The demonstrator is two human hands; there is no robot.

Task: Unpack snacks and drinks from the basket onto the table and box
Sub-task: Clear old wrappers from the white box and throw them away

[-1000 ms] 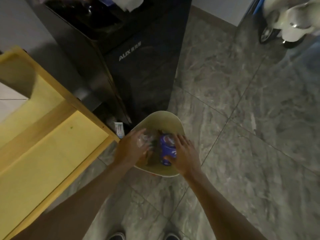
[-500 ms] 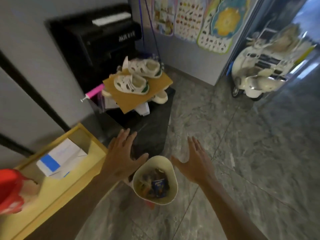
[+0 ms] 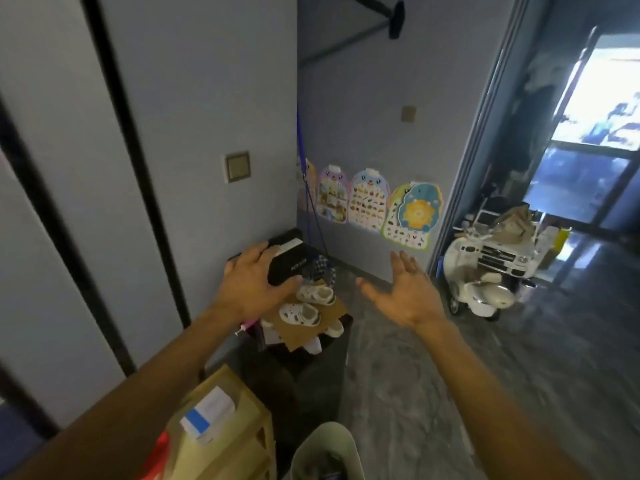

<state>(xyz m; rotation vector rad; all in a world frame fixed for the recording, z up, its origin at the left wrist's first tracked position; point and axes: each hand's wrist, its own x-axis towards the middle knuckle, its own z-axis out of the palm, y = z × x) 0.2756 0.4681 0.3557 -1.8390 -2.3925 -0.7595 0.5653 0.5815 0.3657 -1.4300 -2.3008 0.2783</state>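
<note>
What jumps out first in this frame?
The left hand and right hand dominate mid-frame, both raised with fingers spread and holding nothing. Beyond them, white sandals sit on cardboard atop a black unit, and white ride-on toys stand at right. The basket is cut off at the bottom edge, beside the yellow table.

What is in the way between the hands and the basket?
Nothing visible. The left hand and right hand are open and empty, up in the air; the basket sits on the floor below, top uncovered.
</note>
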